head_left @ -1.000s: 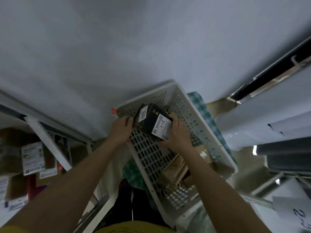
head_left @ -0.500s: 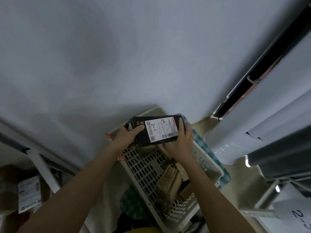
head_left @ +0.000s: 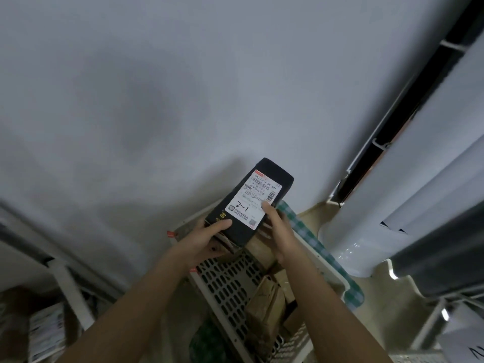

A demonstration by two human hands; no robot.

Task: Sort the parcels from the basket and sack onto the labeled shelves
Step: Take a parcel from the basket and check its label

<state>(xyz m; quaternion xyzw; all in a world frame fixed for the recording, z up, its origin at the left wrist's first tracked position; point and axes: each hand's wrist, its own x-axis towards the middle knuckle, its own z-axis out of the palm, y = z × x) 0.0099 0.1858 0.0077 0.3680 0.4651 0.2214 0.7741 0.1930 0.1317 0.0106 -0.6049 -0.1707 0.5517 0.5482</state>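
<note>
On the black parcel (head_left: 251,203) I read a white shipping label (head_left: 252,199) with "2-1" handwritten on it. A barcode and a printed number sit at its far end, too blurred for me to trust. Gold characters on the box are illegible.

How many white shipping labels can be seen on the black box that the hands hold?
1. It lies on the upward face of the black rectangular box, handwritten "2-1". Other faces are hidden.

A white perforated basket (head_left: 227,289) rests on green checked cloth (head_left: 311,238), holding brown paper-wrapped parcels (head_left: 264,302). Left, a white shelf (head_left: 70,286) carries labelled parcels (head_left: 47,334).
</note>
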